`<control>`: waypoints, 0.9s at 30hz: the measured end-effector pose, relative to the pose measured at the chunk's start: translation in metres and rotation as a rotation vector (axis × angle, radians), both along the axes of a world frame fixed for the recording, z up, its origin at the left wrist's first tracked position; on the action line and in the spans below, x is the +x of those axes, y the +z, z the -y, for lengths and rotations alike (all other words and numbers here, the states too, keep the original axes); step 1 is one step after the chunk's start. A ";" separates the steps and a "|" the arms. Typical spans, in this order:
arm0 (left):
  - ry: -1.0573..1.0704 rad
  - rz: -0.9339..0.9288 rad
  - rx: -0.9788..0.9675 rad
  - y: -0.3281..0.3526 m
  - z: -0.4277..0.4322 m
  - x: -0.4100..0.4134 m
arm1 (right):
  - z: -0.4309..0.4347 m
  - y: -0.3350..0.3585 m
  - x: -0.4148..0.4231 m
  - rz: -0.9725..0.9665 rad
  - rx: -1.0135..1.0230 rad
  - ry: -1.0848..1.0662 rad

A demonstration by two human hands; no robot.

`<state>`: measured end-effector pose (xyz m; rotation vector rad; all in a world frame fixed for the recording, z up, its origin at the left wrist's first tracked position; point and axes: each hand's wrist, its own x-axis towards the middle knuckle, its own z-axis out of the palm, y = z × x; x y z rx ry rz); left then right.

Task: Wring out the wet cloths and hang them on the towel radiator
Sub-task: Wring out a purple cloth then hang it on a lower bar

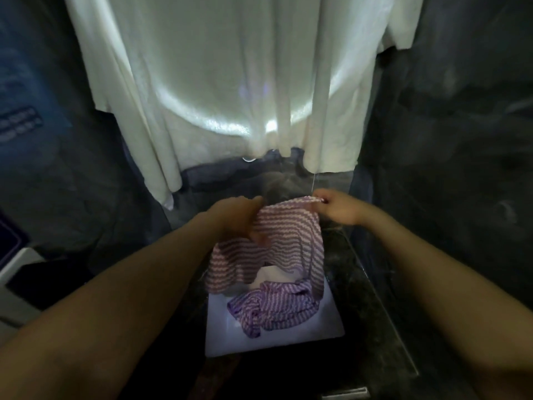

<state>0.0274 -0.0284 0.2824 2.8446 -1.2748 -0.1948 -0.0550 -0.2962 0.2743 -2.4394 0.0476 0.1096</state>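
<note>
Several white towels fill the upper view, hanging in long folds. The towel radiator is prob behind them but hidden, so free rail space can't be judged. Below, a white basin sits on a dark marbled surface; bench or floor, I can't tell. Held up over the basin is the striped cloth, purple & white, stretched btw both hands along its top edge, w/ its lower part drooping in front of the basin's far end. A 2nd striped cloth lies crumpled in the basin, just below the held one. A small white piece shows behind it, too unclear to name. The left hand has its fingers curled into a bunch of the top left edge. The right hand pinches the top right corner btw thumb & fingers.

Handling, as a guess: thin woven or knit fabric, fully limp, no stiffness. Light when dry, but heavier & clingy if soaked, w/ drips likely. Not fragile, so a hard twist should be OK. For wringing, corner pinches prob won't do. Better to gather it lengthwise into a rope & take full-fist grips near each end, twisting opposite ways over the basin. For hanging, the 2 top corners as held now suit draping it over a rail
</note>
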 end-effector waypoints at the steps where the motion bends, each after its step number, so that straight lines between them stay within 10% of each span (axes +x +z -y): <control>1: -0.015 0.108 0.118 0.000 0.003 -0.001 | 0.000 0.000 0.000 -0.014 0.025 -0.006; 9: 0.066 0.109 -0.045 0.011 0.018 0.003 | -0.021 -0.017 -0.003 -0.033 0.261 -0.088; 18: 0.136 0.051 -0.331 0.042 0.026 0.012 | -0.053 -0.016 0.015 -0.143 -0.126 0.138; 27: 0.199 -0.076 -0.420 0.020 0.005 0.015 | -0.051 -0.010 0.014 -0.309 -0.081 0.155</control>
